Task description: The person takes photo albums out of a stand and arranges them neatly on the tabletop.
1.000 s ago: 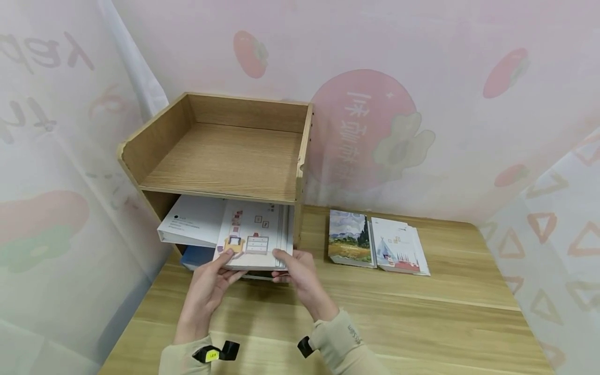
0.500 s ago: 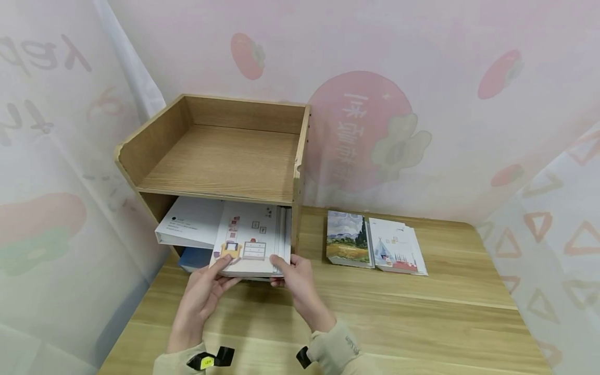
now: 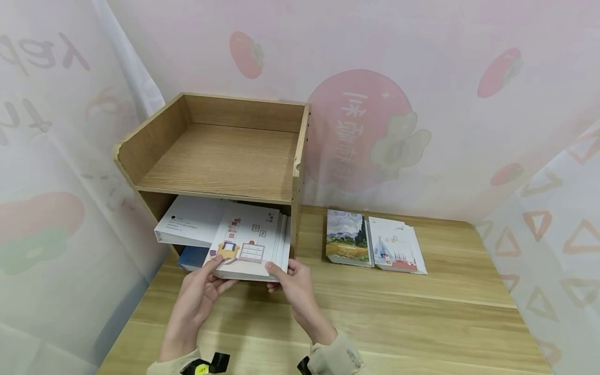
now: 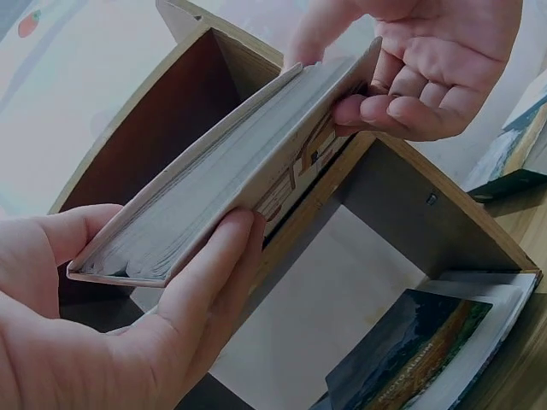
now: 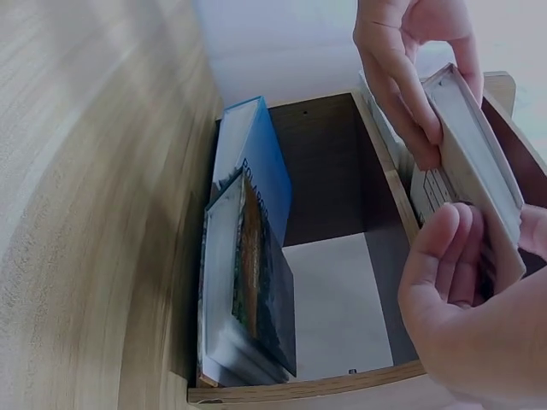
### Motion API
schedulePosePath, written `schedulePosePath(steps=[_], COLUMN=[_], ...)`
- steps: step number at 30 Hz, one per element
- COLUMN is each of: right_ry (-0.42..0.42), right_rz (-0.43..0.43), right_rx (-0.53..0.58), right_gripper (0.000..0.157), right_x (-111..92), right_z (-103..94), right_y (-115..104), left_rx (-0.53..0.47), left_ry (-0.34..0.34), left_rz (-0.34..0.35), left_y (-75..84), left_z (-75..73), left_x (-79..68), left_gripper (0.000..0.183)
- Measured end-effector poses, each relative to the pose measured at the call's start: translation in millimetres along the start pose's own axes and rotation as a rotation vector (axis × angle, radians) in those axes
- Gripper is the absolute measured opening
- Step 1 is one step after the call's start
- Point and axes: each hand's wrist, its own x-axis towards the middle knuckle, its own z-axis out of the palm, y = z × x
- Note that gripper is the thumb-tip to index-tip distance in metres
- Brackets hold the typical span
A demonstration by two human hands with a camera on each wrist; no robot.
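Observation:
A thick white book (image 3: 248, 242) with a drawing of furniture on its cover sticks partway out of the upper compartment of a wooden shelf unit (image 3: 225, 161). My left hand (image 3: 196, 297) pinches its near left corner, thumb on the cover and fingers beneath. At the near right corner my right hand (image 3: 300, 297) grips it the same way. In the left wrist view the page edges of the book (image 4: 222, 162) show between both hands. Beside it, another white book (image 3: 189, 220) juts from the same compartment.
A blue book (image 5: 267, 175) and a landscape-cover book (image 5: 265, 290) stand in the lower compartment. On the wooden table (image 3: 398, 317), right of the unit, lie a landscape-cover book (image 3: 347, 237) and a white book with a tent drawing (image 3: 396, 245). Printed curtains hang behind.
Both hands have drawn the white furniture-drawing book farther out of the compartment, toward the person. It has turned slightly, and a dark gap now shows behind it.

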Motion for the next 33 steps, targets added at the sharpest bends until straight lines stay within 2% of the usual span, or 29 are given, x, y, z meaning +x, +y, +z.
schedulePosePath(steps=[12, 20, 24, 29, 33], right_ry=[-0.055, -0.104, -0.105, -0.108, -0.112], right_rz=[-0.053, -0.010, 0.000, 0.017, 0.008], right_rx=[0.034, 0.055, 0.059, 0.055, 0.048], right_gripper=[0.027, 0.028, 0.027, 0.028, 0.029], right_x=[-3.0, -6.9, -7.4, -9.1, -9.2], right_z=[-5.7, -7.4, -8.7, -9.4, -9.4], right_y=[2.6, -0.1, 0.9, 0.5, 1.8], left_rx=[0.012, -0.001, -0.022, -0.009, 0.030], left_ry=[-0.033, -0.163, -0.210, -0.243, -0.243], left_rz=[0.009, 0.037, 0.030, 0.016, 0.014], left_y=[4.4, 5.6, 7.3, 9.2, 11.6], left_z=[2.3, -9.7, -17.1, -24.1, -25.5], left_x=[-6.4, -9.5, -10.3, -10.4, -9.6], left_gripper=[0.060, 0.058, 0.055, 0.048, 0.052])
